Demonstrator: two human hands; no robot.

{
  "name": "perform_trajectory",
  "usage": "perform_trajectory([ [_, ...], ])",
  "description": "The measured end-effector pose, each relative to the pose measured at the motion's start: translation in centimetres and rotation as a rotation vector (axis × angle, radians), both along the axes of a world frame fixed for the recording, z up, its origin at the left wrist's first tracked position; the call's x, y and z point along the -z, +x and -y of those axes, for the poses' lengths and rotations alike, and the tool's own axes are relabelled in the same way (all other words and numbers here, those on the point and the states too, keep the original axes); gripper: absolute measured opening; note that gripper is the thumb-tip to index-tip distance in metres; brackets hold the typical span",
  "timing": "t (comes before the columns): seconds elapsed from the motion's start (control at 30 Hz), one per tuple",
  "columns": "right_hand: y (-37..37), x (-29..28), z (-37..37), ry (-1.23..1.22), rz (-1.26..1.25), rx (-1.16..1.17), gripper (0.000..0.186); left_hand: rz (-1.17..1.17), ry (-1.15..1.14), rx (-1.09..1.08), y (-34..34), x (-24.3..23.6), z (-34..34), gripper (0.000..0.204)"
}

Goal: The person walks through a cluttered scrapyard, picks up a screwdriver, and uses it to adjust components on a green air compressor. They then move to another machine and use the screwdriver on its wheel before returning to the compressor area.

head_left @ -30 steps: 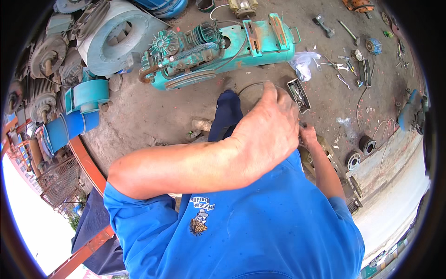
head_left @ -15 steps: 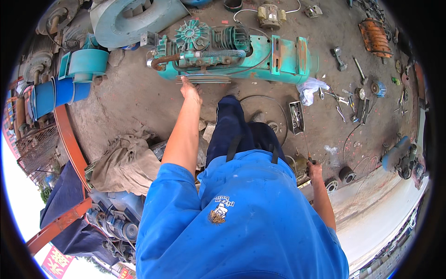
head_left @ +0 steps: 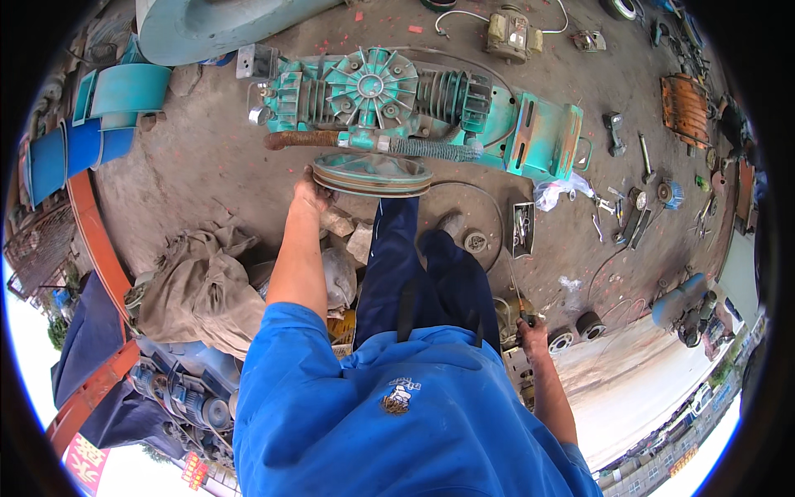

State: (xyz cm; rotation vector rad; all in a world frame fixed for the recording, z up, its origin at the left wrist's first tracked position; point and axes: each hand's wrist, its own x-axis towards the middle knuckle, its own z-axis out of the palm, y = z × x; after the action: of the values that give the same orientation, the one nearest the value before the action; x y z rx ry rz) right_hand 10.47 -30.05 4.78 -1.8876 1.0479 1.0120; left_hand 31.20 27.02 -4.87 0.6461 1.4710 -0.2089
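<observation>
A green air compressor (head_left: 373, 87) with finned cylinders lies across the ground ahead of me, on a long green tank (head_left: 546, 137). At its near side is a grooved pulley wheel (head_left: 373, 178), its spoked face partly visible. My left hand (head_left: 312, 193) is closed on the wheel's left rim. Low at my right side, my right hand (head_left: 532, 334) is wrapped round the handle of a screwdriver (head_left: 516, 286), whose long thin shaft points away from me. A rusty pipe (head_left: 306, 140) and a ribbed hose (head_left: 431, 149) run just above the wheel.
An open tool box (head_left: 522, 230) stands right of my feet, with loose tools and a plastic bag (head_left: 556, 192) beyond. A crumpled tarp (head_left: 203, 290) and stones (head_left: 359, 242) lie at the left. An electric motor (head_left: 509, 35) sits at the back.
My view has shifted, and the compressor looks larger. The pulley wheel, seen nearly edge-on before, now shows its spoked face. My left hand stays at its rim; my right hand still holds the screwdriver.
</observation>
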Motion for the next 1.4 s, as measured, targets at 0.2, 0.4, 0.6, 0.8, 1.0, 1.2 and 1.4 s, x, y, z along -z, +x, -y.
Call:
perform_trajectory([
  [0.2,1.8,0.8,-0.8,-0.033,0.026,-0.099,0.021,0.043,0.804,0.510,-2.8,-2.6,5.0,0.040],
  [0.4,9.8,-2.1,-4.8,-0.025,-0.040,-0.141,0.024,0.199,1.542,1.070,-4.3,-5.7,9.5,0.076],
  [0.6,12.8,-2.1,-5.7,-0.063,-0.103,-0.229,0.025,0.238,1.693,1.081,-4.6,-4.5,8.3,0.071],
  [0.8,11.5,-0.8,-5.1,-0.064,-0.142,-0.274,0.026,0.327,1.190,0.483,-4.3,2.2,6.1,0.041],
  [1.0,9.7,-0.1,-5.6,-0.031,-0.207,-0.221,0.021,0.729,-0.212,-0.549,-5.7,15.1,10.4,0.037],
  [1.2,7.2,0.0,-4.2,-0.031,-0.231,-0.163,0.032,0.500,-0.710,-0.545,-1.1,4.5,22.0,0.027],
  [1.4,7.2,0.2,-4.3,-0.035,-0.197,-0.176,0.023,0.741,-0.618,-0.183,-6.4,-9.1,14.3,0.061],
])
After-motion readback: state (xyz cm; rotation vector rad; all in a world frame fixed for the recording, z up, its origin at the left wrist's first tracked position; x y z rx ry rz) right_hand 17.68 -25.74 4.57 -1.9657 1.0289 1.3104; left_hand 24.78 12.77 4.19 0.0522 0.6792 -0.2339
